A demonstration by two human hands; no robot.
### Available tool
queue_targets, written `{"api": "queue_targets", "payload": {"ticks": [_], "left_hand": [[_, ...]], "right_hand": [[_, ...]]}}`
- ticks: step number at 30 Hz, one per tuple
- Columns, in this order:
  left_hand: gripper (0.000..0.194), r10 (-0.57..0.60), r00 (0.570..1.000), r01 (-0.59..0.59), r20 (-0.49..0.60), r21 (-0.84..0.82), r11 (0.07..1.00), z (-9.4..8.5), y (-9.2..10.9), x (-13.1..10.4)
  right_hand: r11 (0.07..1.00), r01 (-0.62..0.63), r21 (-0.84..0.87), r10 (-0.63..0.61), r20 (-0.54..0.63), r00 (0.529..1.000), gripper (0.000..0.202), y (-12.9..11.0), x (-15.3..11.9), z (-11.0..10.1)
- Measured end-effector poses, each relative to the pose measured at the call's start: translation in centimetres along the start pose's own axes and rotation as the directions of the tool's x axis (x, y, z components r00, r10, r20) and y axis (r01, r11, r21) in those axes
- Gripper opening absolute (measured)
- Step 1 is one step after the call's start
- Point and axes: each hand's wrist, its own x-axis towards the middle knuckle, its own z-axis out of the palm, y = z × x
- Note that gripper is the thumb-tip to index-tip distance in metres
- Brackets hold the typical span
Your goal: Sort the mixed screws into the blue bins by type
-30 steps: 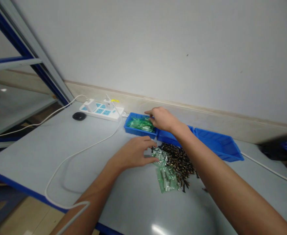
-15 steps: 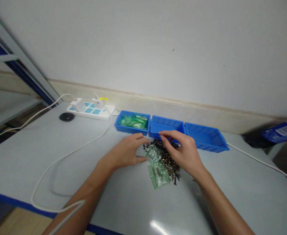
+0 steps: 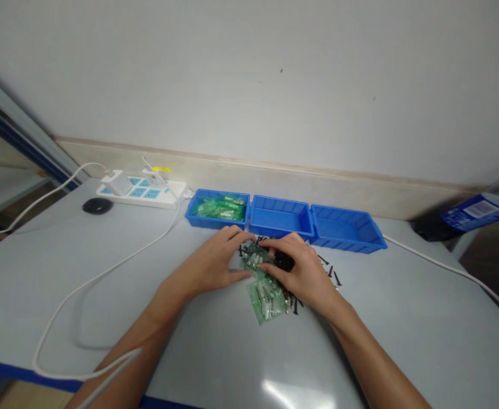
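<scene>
The right hand (image 3: 307, 272) has reached the bags (image 3: 267, 301) opposite the left hand (image 3: 210, 264), putting both, half-open, within grasp; hold unclear.

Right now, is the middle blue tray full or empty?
Empty: the middle blue tray shows its bare blue floor and inner walls.

Soft, dim light is falling from overhead, throwing a white glare on the desk (image 3: 215, 352) at six o'clock. A faint shadow is trailing near eight o'clock. Fine detail is smearing slightly, and the wide view is darkening at one o'clock.
</scene>
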Motion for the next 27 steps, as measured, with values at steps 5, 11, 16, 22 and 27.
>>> {"api": "queue_targets", "payload": {"ticks": [5, 11, 16, 22, 27], "left_hand": [[0.050, -0.061, 0.991, 0.033, -0.121, -0.219, 0.975, -0.2, 0.7, 0.4], [0.033, -0.251, 0.944, 0.073, -0.215, -0.606, 0.792, 0.1, 1.9, 0.8], [0.030, -0.302, 0.927, 0.114, -0.222, -0.601, 0.791, -0.3, 1.7, 0.8], [0.013, -0.165, 0.951, 0.137, -0.260, -0.122, 0.983, -1.5, 0.4, 0.3], [0.023, -0.067, 0.998, 0.067, 0.009, -0.095, 0.993, -1.3, 0.2, -0.2]], "right_hand": [[0.778, -0.231, 0.585, 0.269, 0.024, 0.963, 0.026, -0.1, 0.3, 0.2], [0.619, -0.265, 0.739, 0.355, 0.038, 0.934, 0.033, -0.1, 0.4, 0.2], [0.616, -0.262, 0.743, 0.397, -0.005, 0.918, 0.044, -0.6, 0.5, 1.0], [0.879, -0.177, 0.442, 0.331, -0.301, 0.894, 0.033, -1.7, 4.6, 0.1], [0.991, -0.073, -0.109, 0.048, -0.213, 0.976, 0.012, -3.2, 10.3, -0.7]]}}
